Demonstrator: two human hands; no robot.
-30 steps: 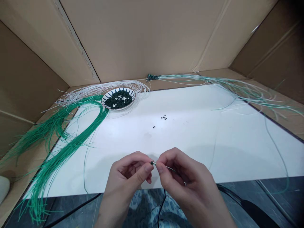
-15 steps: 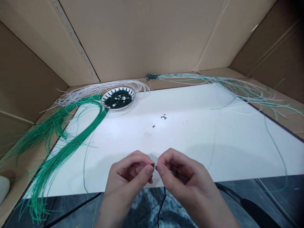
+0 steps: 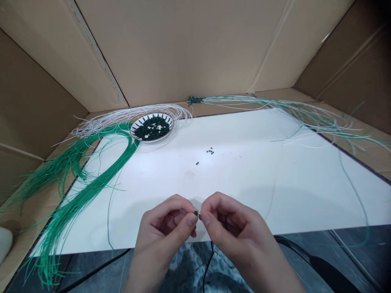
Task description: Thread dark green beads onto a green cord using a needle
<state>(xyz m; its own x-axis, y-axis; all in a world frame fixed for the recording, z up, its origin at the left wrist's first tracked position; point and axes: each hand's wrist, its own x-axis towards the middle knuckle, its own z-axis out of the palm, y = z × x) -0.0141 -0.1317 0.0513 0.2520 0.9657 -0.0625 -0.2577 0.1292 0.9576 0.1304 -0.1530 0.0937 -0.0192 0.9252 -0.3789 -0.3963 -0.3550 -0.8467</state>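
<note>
Close above the front of the white board point(image 3: 171, 175), my left hand point(image 3: 166, 226) pinches a small dark green bead point(image 3: 196, 213) between thumb and forefinger. The tips of my right hand point(image 3: 233, 228) almost meet them, closed on a thin pale cord point(image 3: 199, 214) at the bead. How the cord passes through the bead is too small to make out. A few loose dark beads point(image 3: 210, 151) lie on the board beyond my hands, with a tiny pair point(image 3: 197, 163) nearer to me.
A striped dish point(image 3: 133, 131) of dark green beads stands back left. Green cords point(image 3: 100, 179) drape over the left edge, white cords point(image 3: 122, 116) behind. A bundle of beaded cords point(image 3: 232, 99) stretches along the back right. Cardboard walls point(image 3: 195, 49) enclose the board.
My two hands stay pinched together in nearly the same place. The fingertips of my right hand have shifted very slightly to the left, closer to the bead.
</note>
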